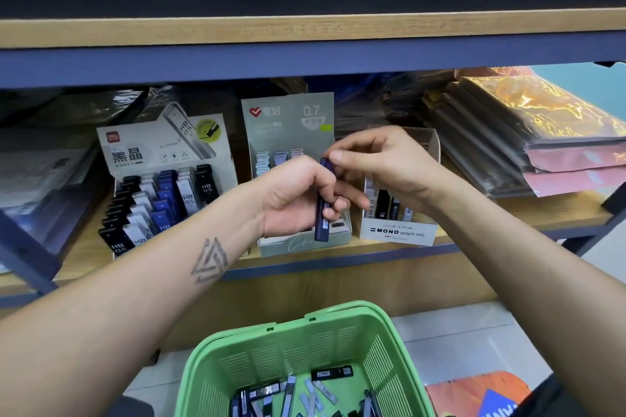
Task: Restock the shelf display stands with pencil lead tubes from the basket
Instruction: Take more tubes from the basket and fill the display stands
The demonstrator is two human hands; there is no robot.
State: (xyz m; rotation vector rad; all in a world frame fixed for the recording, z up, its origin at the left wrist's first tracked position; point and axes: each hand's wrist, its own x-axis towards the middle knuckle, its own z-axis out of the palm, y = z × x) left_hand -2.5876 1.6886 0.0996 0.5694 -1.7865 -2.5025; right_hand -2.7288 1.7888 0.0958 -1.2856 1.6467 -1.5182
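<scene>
My left hand (298,196) is curling its fingers round a dark blue lead tube (323,203), holding it upright, while my right hand (382,166) is pinching the tube's top end between thumb and forefinger. The two hands are meeting on that one tube, in front of the shelf (559,213).

Just behind my left hand I am seeing the pale green 0.7 display stand (291,118), with rows of light tubes showing above my knuckles. To the left of that hand the stand marked HB 0.5 (162,179) is standing full of black, white and blue tubes. Under my right hand the white MONO graph stand (398,230) is sitting with a few dark tubes in it. Further right of that hand, wrapped packets (542,132) are lying stacked.

Below both hands, between my forearms, the green basket (305,349) is holding loose lead tubes (332,373) scattered on its bottom.
</scene>
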